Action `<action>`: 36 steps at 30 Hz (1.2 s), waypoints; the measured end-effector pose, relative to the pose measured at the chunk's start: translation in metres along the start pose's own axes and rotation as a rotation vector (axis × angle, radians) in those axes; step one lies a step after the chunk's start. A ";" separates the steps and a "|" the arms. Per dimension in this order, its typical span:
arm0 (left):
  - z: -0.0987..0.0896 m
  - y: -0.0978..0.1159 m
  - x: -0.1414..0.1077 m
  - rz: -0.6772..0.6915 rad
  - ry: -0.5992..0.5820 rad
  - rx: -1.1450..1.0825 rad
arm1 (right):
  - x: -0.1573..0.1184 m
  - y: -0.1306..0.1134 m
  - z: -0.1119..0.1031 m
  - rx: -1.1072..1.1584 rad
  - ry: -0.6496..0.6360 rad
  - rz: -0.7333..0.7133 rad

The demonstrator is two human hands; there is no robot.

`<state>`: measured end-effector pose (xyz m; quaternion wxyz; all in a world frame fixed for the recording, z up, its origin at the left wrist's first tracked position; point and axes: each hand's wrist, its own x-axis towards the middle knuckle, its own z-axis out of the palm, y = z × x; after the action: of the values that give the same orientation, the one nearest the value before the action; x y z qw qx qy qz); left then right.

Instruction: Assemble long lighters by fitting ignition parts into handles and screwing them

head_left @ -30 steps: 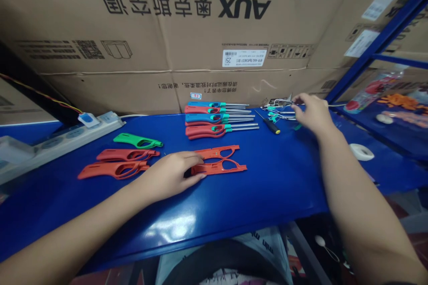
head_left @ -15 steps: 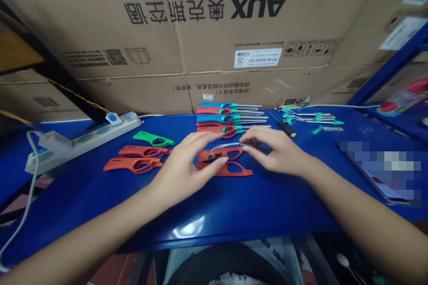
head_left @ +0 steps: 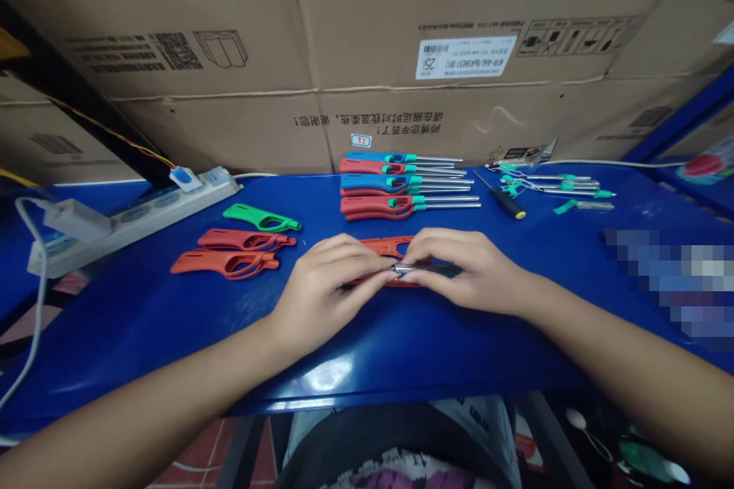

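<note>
Metal tube (head_left: pixel 404 268) pinched by left hand (head_left: pixel 329 279), right hand (head_left: pixel 473 271); orange casing (head_left: pixel 383 246) mostly hidden.

Free tabletop (head_left: pixel 441 359) runs along the near edge and in a patch between the right hand (head_left: pixel 467 271) and the metal tubes (head_left: pixel 573 187). Lighters (head_left: pixel 367 206) obstruct the way behind the hands, backed by a cardboard wall (head_left: pixel 367 30); loose handles (head_left: pixel 206 261) and a power strip (head_left: pixel 154 215) hinder low passage leftward from the left hand (head_left: pixel 336 283).
</note>
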<state>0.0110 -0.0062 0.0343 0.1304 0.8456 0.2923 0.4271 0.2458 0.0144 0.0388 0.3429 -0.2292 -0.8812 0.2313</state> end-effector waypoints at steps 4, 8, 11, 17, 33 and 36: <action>0.001 0.001 -0.001 0.003 -0.016 0.009 | 0.000 -0.001 0.000 -0.016 -0.063 0.003; 0.002 0.004 -0.001 -0.120 -0.042 -0.003 | 0.002 0.002 -0.005 -0.034 -0.090 0.048; 0.003 0.005 0.000 -0.331 -0.084 -0.131 | 0.002 0.007 -0.016 -0.034 -0.042 0.124; 0.005 0.001 0.004 -0.594 -0.065 -0.422 | -0.002 0.018 -0.044 -0.017 -0.062 0.237; 0.004 -0.012 0.007 -0.794 -0.012 -0.712 | -0.005 0.025 -0.058 -0.016 -0.299 0.307; 0.004 -0.010 0.008 -0.793 0.011 -0.734 | -0.005 0.024 -0.061 -0.035 -0.303 0.308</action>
<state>0.0137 0.0071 0.0324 0.5672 0.5670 0.4212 0.4234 0.2984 0.0458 0.0627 0.1631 -0.3296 -0.8811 0.2975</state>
